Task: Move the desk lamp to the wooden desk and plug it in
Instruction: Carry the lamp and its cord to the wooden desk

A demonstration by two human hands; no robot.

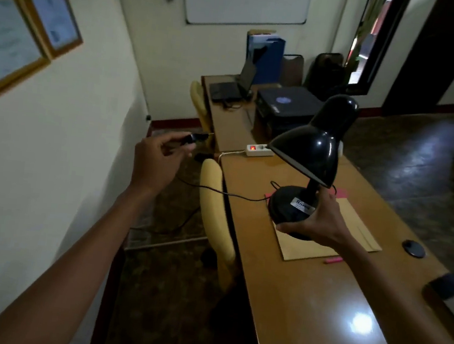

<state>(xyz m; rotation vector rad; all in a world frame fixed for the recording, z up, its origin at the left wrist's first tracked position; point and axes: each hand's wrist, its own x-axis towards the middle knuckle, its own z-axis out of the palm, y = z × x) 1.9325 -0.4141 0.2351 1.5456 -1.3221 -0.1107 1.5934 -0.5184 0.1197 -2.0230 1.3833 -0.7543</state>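
Lamp point(309, 163) sits right of centre in the frame, black, its base cupped from below in the right hand point(324, 224), which grips it above the desk point(305, 292) and over a brown envelope point(324, 246). Whether the base touches the envelope I cannot tell. The left hand point(157, 161), left of centre, pinches the plug point(195, 138) between fingertips, prongs aimed toward the white power strip point(259, 150) at the desk's far edge, its red switch lit. The cord point(218, 190) sags from plug to base across a yellow chair point(216, 207). To do this well, I judge: set the base down flat and let go first, then steer the plug squarely to a free socket, keeping the cord from snagging on the chair back.
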